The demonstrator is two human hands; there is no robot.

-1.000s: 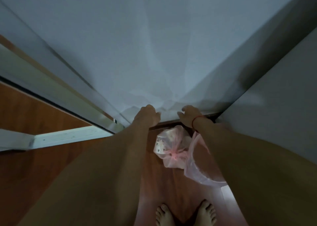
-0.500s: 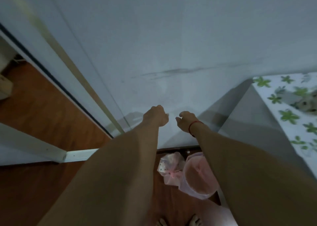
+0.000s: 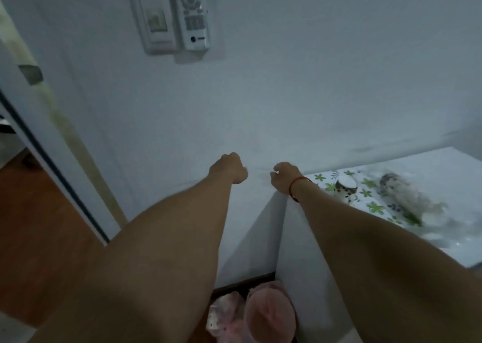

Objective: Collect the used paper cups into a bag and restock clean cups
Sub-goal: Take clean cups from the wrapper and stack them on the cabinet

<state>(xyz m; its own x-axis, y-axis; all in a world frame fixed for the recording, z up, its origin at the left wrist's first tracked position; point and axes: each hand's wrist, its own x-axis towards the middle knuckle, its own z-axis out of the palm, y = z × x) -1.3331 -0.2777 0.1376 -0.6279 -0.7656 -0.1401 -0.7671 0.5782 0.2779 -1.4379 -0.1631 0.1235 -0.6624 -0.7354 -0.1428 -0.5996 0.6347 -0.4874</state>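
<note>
Both arms stretched out toward the white wall. Left hand curled into a loose fist, right hand also curled with fingertips pinched; red string on its wrist. Something thin and pale may run between the 2 hands, maybe a clear bag edge, but too faint, so cannot tell what if anything either one grips.

Landmark: the worktop with green flower cover, right of the hands. On it, just right of the right wrist, 1 patterned paper cup standing upright, mouth up. Farther right on the same cover, a blurred patterned shape lying on its side, possibly a sleeve of cups, not clear. Below the worktop's left edge, on the wood floor, a tied pink bag with patterned cup shapes showing through, touching a round bin lined with pink plastic.

Progress, as a judgement: some used cups look already bagged and tied on the floor. At least 1 cup is left on the worktop, used or clean unknown. Restock looks not finished, no neat stack of clean cups visible. Light switch and remote holder on wall above, unrelated.
</note>
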